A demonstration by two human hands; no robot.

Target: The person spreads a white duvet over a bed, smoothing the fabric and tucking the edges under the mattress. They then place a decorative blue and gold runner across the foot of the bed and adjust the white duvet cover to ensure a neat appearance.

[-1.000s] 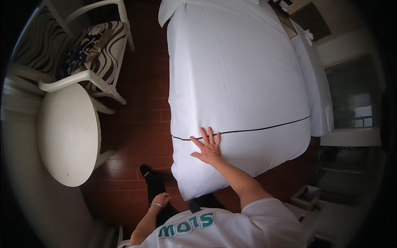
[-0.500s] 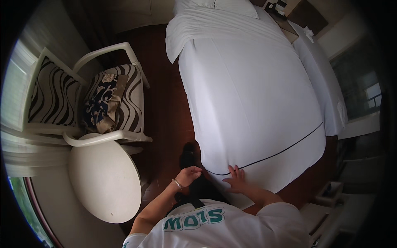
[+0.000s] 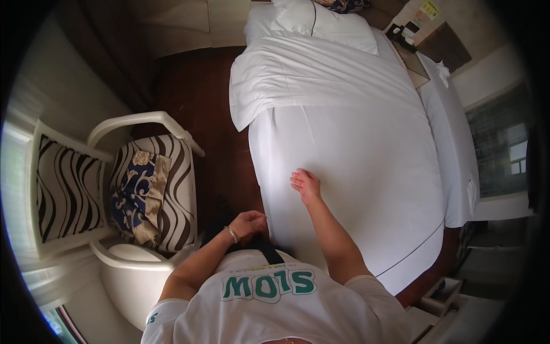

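A bed with a smooth white cover [image 3: 349, 160] stretches away in front of me and to my right. My right hand [image 3: 306, 185] is over its left half, fingers straight and nothing in them; whether it touches the cloth is hard to tell. Loosely curled, my left hand [image 3: 250, 223], with a bracelet at its wrist, is beside the bed's left edge and appears to hold nothing. Toward the head, a white top layer [image 3: 303, 74] lies folded back in creases below a white pillow [image 3: 332, 26]. A thin dark line [image 3: 412, 248] crosses the cover near its foot.
A white armchair [image 3: 189, 206] with a wavy brown-striped seat stands to my left, a blue and gold patterned cloth [image 3: 137, 198] on it. Partly beneath its arm is a pale round table [image 3: 132, 286]. Dark reddish floor [image 3: 212, 103] runs between chair and bed. A bedside table [image 3: 409, 63] stands far right.
I have moved forward along the bed's left side. My right hand has gone from the dark line near the foot to farther up the cover. My left hand stays low and curled.
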